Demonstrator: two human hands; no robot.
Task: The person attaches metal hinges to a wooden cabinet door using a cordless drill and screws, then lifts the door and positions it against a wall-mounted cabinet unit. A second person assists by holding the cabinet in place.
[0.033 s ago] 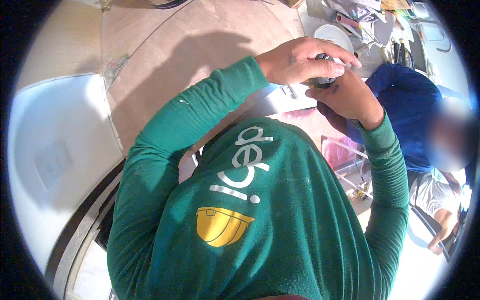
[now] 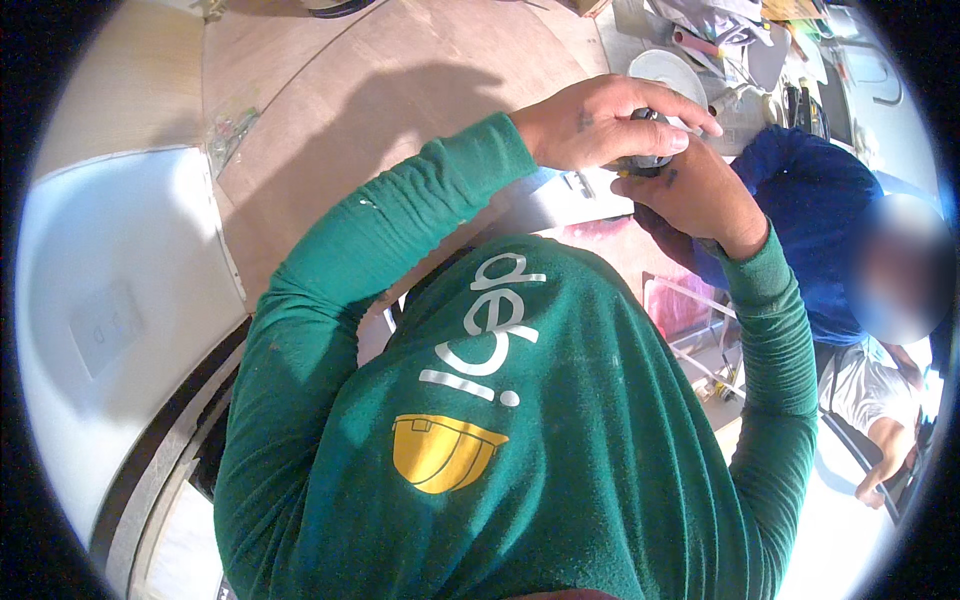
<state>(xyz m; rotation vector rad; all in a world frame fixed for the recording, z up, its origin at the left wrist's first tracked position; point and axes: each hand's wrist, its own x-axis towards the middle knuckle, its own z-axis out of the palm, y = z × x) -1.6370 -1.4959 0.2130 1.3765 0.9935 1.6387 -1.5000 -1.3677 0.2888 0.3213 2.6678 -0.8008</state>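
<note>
My left hand (image 2: 610, 122) reaches across from the left, its thumb and fingers curved around the upper side of a small dark grey and black object (image 2: 652, 150). Against the same object, from the right, my right hand (image 2: 705, 190) is closed, its fingers mostly hidden. A trace of yellow shows at the object's lower edge. Most of it is covered by the hands, so its kind cannot be made out. Both my forearms are in green sleeves, raised in front of my green shirt.
A broad light-brown board (image 2: 400, 110) lies beyond my left arm. Behind my hands stand a round pale bucket (image 2: 668, 70) and a pile of cloth and tools (image 2: 745, 45). A person in blue (image 2: 810, 220) is close on the right. A white panel (image 2: 120, 260) is at left.
</note>
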